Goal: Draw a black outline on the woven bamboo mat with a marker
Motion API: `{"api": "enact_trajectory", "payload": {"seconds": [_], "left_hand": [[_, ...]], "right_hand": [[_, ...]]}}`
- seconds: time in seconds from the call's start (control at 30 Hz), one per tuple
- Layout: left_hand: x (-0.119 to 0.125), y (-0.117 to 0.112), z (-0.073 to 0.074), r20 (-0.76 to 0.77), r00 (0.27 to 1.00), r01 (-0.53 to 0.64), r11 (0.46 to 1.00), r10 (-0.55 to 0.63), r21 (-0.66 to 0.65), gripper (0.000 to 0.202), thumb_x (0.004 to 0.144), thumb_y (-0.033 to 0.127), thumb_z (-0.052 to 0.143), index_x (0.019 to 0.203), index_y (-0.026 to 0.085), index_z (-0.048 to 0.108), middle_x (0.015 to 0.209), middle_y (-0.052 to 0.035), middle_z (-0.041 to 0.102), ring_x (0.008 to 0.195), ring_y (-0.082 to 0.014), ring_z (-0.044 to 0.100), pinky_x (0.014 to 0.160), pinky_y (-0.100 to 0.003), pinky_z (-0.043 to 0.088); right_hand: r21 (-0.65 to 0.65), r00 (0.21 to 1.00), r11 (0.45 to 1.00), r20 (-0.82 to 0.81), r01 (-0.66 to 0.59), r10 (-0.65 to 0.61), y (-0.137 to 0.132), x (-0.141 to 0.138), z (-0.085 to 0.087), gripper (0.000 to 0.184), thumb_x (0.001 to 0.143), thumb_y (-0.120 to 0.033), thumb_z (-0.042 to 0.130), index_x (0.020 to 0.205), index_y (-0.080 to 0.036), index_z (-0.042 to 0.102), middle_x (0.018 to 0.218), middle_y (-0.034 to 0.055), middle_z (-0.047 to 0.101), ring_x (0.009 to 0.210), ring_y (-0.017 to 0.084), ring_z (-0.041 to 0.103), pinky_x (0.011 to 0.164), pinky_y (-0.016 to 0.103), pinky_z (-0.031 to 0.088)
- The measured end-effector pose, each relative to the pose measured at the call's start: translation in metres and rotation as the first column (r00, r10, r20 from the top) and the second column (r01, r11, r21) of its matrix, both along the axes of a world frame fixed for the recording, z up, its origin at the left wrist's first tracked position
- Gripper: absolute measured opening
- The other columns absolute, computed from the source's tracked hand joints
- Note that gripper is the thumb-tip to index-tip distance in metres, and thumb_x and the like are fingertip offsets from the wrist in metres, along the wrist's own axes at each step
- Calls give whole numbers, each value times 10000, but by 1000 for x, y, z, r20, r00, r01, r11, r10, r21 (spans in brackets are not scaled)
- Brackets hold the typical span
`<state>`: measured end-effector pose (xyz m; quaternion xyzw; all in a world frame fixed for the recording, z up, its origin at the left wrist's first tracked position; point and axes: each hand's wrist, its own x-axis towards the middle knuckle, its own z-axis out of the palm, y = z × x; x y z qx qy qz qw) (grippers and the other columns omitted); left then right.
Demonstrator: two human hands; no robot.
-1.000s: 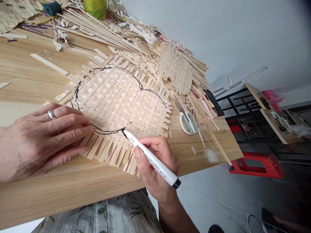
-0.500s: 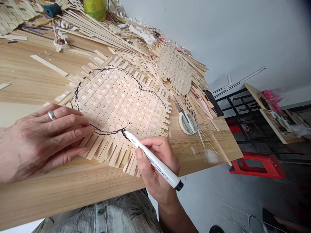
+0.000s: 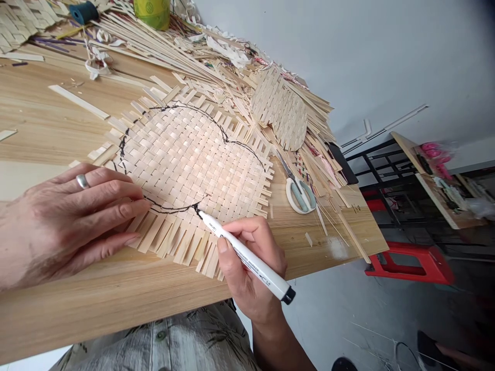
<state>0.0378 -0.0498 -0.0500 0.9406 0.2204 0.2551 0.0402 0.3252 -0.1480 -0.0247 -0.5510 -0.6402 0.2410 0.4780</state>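
Note:
A flat woven mat of pale strips [image 3: 185, 159] lies on the table, its loose strip ends sticking out round the edge. A black curved outline runs over its far, left and near parts. My left hand [image 3: 85, 221] rests flat on the mat's near left edge, fingers stretched out, a ring on one of them. In my right hand [image 3: 251, 268] is a white whiteboard marker [image 3: 247, 257], gripped between thumb and fingers. Its tip meets the black line at a notch on the mat's near side.
Scissors [image 3: 300, 195] lie right of the mat. Beyond them are a smaller woven piece [image 3: 279, 111] and heaps of loose strips [image 3: 154, 49]. A thread spool [image 3: 83, 13] and a yellow-green container [image 3: 152, 13] stand at the back. A red stool [image 3: 410, 263] is beyond the table's right edge.
The marker's tip has shifted very slightly, and its rear end has moved a little to the right. My left hand stays in place on the mat.

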Motion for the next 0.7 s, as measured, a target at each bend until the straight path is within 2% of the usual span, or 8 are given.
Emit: {"api": "enact_trajectory", "payload": {"seconds": [0.17, 0.37, 0.47, 0.63, 0.7], "left_hand": [[3, 1, -2, 24, 1000, 8, 1000, -7, -10, 570, 1091, 350, 428, 1644, 356, 289, 1393, -3, 673, 1311, -254, 618, 1203, -456, 411], [2, 1, -3, 42, 999, 20, 1000, -19, -11, 594, 1081, 351, 446, 1644, 392, 261, 1399, 2, 663, 1323, -249, 608, 1187, -465, 431], [0, 0, -4, 39, 999, 13, 1000, -13, 4, 581, 1087, 354, 425, 1646, 364, 268, 1374, -5, 675, 1333, -231, 597, 1217, -445, 402], [-1, 1, -3, 19, 999, 27, 999, -27, 23, 629, 1055, 254, 452, 1652, 333, 269, 1424, -7, 656, 1369, -217, 578, 1247, -423, 398], [-1, 1, -2, 11, 999, 34, 998, -34, 47, 626, 1033, 236, 465, 1639, 306, 323, 1436, -11, 651, 1371, -218, 581, 1251, -435, 411]], "right_hand": [[41, 1000, 999, -7, 28, -28, -2, 2, -1, 184, 854, -83, 643, 964, -224, 597, 633, -103, 502, 454, 61, 460, 432, 190, 376], [-26, 1000, 999, -4, 27, -27, 1, -3, 0, 140, 911, -115, 634, 996, -220, 596, 650, -102, 515, 452, 61, 460, 440, 200, 388], [-29, 999, 999, 4, 32, -32, 1, -3, 0, 132, 907, -117, 626, 979, -222, 590, 633, -107, 497, 451, 64, 454, 451, 208, 397], [13, 999, 999, 16, 32, -32, -1, 0, 1, 161, 862, -96, 616, 952, -228, 588, 623, -102, 489, 445, 69, 429, 421, 211, 354], [36, 999, 998, 17, 46, -47, -2, 1, 0, 152, 854, -101, 615, 933, -229, 590, 618, -98, 483, 444, 70, 413, 414, 213, 339]]}}
